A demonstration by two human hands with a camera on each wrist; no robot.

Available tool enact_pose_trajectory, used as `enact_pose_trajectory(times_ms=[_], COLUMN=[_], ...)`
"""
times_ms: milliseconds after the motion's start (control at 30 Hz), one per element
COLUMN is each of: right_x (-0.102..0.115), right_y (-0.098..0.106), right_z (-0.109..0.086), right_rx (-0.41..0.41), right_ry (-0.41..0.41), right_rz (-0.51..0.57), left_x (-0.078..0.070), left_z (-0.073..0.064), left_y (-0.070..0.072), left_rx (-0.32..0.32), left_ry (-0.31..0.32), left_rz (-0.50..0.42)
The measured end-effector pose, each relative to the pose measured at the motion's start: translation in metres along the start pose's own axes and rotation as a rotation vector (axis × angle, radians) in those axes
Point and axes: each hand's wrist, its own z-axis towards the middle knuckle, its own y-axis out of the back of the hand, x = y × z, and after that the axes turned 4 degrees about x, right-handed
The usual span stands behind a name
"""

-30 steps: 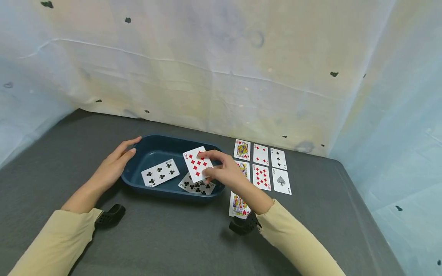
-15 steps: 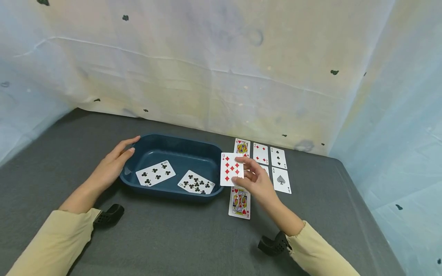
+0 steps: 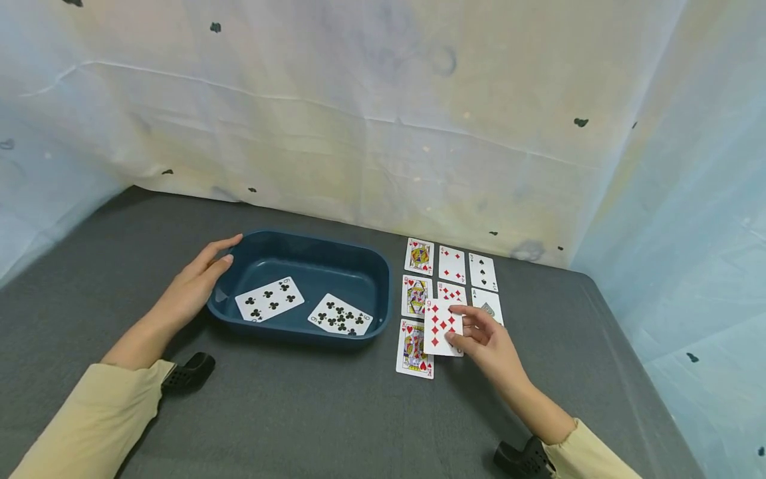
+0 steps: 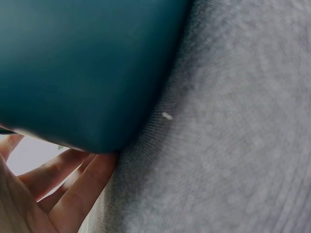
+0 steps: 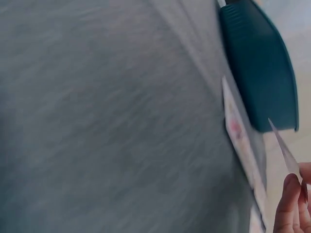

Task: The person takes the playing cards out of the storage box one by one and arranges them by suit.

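My right hand (image 3: 487, 346) pinches the nine of diamonds (image 3: 439, 327) between thumb and fingers. This playing card is face up above the table, overlapping the king of hearts (image 3: 413, 349) and part of a ten of diamonds (image 3: 451, 290) in the head view. In the right wrist view the held card (image 5: 283, 146) appears nearly edge-on. My left hand (image 3: 188, 286) rests with extended fingers against the left end of a dark blue tray (image 3: 299, 337). Inside lie a six of clubs (image 3: 269, 299) and a nine of clubs (image 3: 340, 315), apart from each other.
Right of the tray, face-up cards lie in columns: a jack (image 3: 419, 257) and queen of hearts (image 3: 415, 295), a four of diamonds (image 3: 451, 265), a spade card (image 3: 483, 271) and the ace of spades (image 3: 487, 303). A pale hanging sheet (image 3: 359, 133) borders the grey table (image 3: 287, 406).
My right hand has carried the nine of diamonds out of the tray, rightward and toward me. The six of clubs slid slightly left in the tray. My left hand stays at the tray's end.
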Motion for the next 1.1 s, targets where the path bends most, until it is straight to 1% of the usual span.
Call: enact_pose_trajectory(times_ms=[100, 300, 500, 567, 633, 800, 900, 1033, 1100], right_x=[-0.008, -0.019, -0.025, -0.026, -0.027, -0.026, -0.024, -0.02, -0.019], right_y=[0.006, 0.014, 0.018, 0.019, 0.021, 0.025, 0.027, 0.028, 0.028], right_z=[-0.006, -0.015, -0.019, -0.018, -0.018, -0.014, -0.011, -0.01, -0.01], right_rx=[-0.004, 0.006, 0.003, 0.009, 0.024, 0.104, 0.145, 0.169, 0.17], right_ry=[-0.004, -0.018, -0.078, -0.076, -0.056, 0.002, 0.04, 0.104, 0.133], right_rz=[-0.02, -0.016, -0.028, -0.046, -0.079, -0.201, -0.327, -0.521, -0.588], left_x=[0.0, 0.001, 0.001, 0.001, 0.001, 0.002, 0.002, 0.002, 0.003], left_z=[0.0, -0.001, -0.001, -0.001, -0.001, -0.001, -0.001, 0.0, 0.0], left_y=[0.0, 0.0, 0.0, 0.0, 0.0, 0.001, 0.0, 0.0, 0.0], left_rx=[-0.003, -0.015, -0.018, -0.018, -0.015, -0.004, -0.002, -0.003, -0.003], left_ry=[-0.007, -0.022, -0.033, -0.036, -0.034, -0.031, -0.032, -0.033, -0.037], left_rz=[-0.002, 0.002, -0.004, -0.006, -0.008, -0.013, -0.012, -0.013, -0.018])
